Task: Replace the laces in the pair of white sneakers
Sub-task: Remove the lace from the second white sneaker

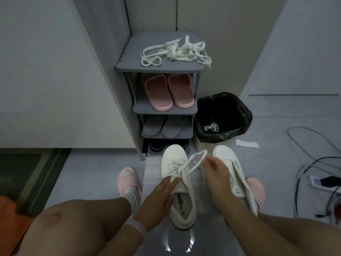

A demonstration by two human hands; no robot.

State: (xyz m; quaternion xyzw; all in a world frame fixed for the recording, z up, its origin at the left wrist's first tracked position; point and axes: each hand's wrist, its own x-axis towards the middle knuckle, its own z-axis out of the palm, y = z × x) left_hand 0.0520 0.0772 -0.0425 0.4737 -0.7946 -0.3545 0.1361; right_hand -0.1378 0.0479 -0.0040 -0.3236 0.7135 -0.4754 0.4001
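Right fingers (209,160) pinching lace (193,163), left fingers (168,182) straight on sneaker (178,182), bin (224,115) holding laces (211,127)

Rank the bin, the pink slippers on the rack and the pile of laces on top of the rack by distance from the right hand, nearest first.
From the right hand:
1. Bin, on the floor just beyond the hand, right of the rack.
2. Pink slippers, on the rack's upper shelf.
3. Pile of laces, on the rack's top, farthest.
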